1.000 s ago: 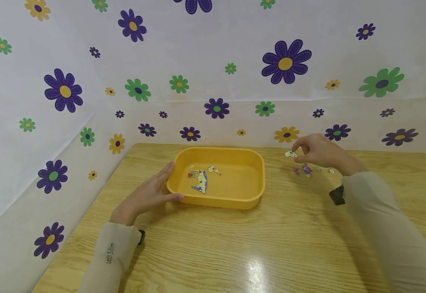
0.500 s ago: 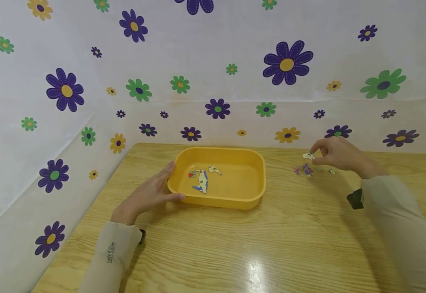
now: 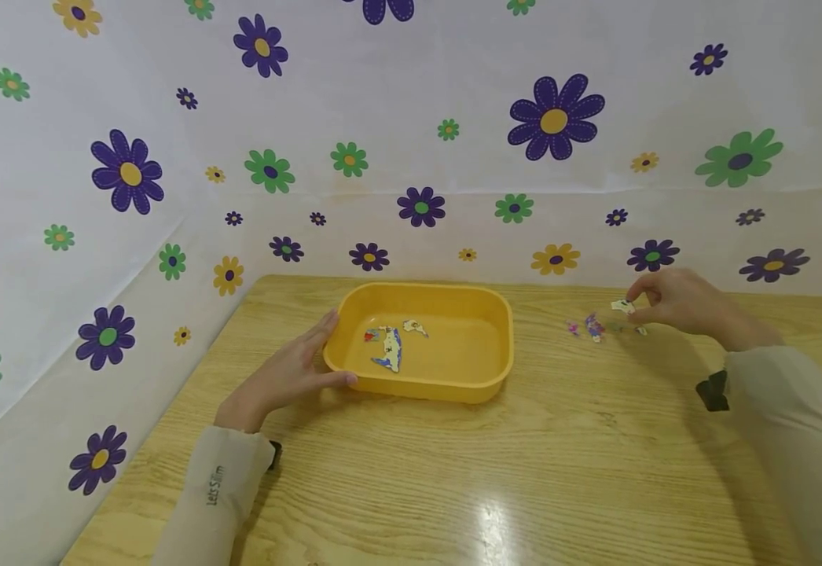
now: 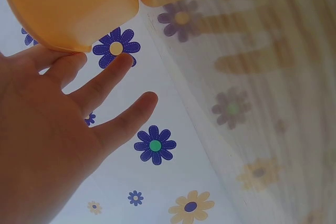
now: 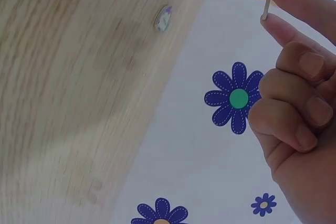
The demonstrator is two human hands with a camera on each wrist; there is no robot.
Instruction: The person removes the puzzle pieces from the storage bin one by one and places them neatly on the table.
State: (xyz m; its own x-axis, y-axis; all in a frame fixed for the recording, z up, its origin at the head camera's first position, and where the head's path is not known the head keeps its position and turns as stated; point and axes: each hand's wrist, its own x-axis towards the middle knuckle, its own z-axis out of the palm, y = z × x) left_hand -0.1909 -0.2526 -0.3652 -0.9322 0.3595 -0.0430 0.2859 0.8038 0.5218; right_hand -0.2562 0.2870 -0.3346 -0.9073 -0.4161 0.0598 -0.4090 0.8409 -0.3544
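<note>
Wooden desk (image 3: 411, 472), back edge: yellow tray (image 3: 464, 346), our left hand (image 3: 287, 373) spread-fingered at its left end; cream cutout (image 3: 621, 306) pinched in our right hand (image 3: 687, 299), presumably for placing, next needing gentle release.

Soft light, probably overhead, leaves glare on the pale wood-grained tabletop (image 3: 418, 464) and shadow beside the beige-sleeved right arm (image 3: 786, 424); the small flat whitish piece (image 3: 621, 306) blurs. Wrist views look dimmer.

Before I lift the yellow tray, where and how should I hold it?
Probably by both short ends of the yellow tray, one hand from each side: it is oblong, with raised walls. The left hand touches the left end; the right end is free.
</note>
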